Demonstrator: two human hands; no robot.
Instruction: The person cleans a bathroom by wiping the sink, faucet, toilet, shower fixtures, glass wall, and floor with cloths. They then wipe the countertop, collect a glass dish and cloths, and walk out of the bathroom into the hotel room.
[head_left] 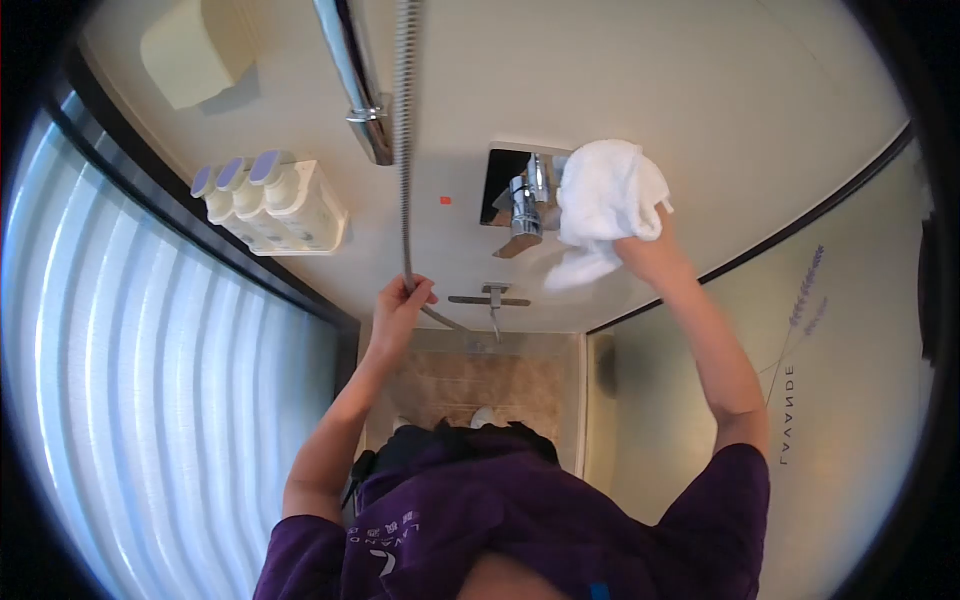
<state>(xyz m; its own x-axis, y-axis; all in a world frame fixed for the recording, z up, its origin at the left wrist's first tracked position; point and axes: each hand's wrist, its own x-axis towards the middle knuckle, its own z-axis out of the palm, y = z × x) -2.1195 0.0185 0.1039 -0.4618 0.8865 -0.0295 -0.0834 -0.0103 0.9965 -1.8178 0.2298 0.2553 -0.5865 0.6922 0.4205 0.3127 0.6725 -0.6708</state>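
A metal shower hose (405,120) hangs down the wall, and my left hand (400,303) has its fingers closed round the lower part. In my right hand (650,250) is a white cloth (610,192), bunched up against the wall with a loose end hanging down. The cloth covers the right side of the shower control plate (503,172). Just left of the cloth, the chrome shower valve (524,208) sticks out from the plate. Most of my right hand's fingers are hidden by the cloth.
A chrome rail (350,60) runs up the wall. Three pump bottles (285,190) stand in a white holder (325,215) at the left. Below the valve is a small metal fixture (490,300). A ribbed panel (180,380) is at left, a frosted glass panel (720,400) at right.
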